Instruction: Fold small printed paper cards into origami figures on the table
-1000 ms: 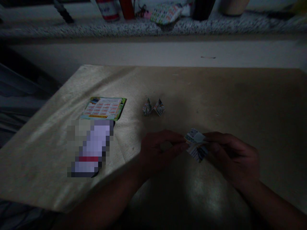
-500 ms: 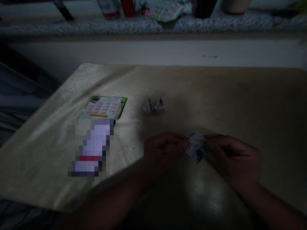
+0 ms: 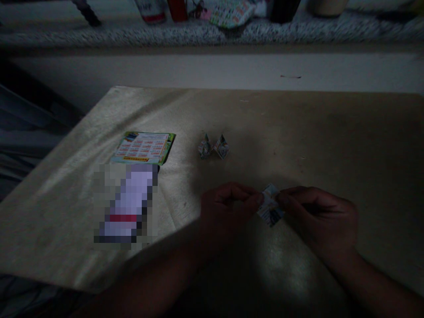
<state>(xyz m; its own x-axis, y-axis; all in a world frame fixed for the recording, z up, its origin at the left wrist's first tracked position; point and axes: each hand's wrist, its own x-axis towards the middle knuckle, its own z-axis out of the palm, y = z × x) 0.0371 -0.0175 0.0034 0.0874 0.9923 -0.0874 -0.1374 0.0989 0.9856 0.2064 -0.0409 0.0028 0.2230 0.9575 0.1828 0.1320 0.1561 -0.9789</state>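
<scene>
Between my two hands is a small folded paper square [image 3: 271, 213], printed and turned with one corner toward me. My left hand [image 3: 228, 207] pinches its left corner between thumb and fingers. On the opposite side my right hand [image 3: 321, 216] is closed on the right corner, thumb on top. The fingertips cover both side corners. Beyond my hands, two small folded paper pieces [image 3: 221, 148] with pointed tips stand side by side on the table; whether they are joined I cannot tell.
A printed calendar card [image 3: 144, 148] lies on the covered table [image 3: 265, 119] to the left, with a blurred-out phone-shaped object [image 3: 132, 198] just below it. Behind the table runs a speckled stone ledge [image 3: 185, 37] holding a red container [image 3: 178, 9] and other items.
Both hands' fingertips have come closer together over the paper square, covering more of its side corners. The folded pieces, card and phone-shaped object stay put.
</scene>
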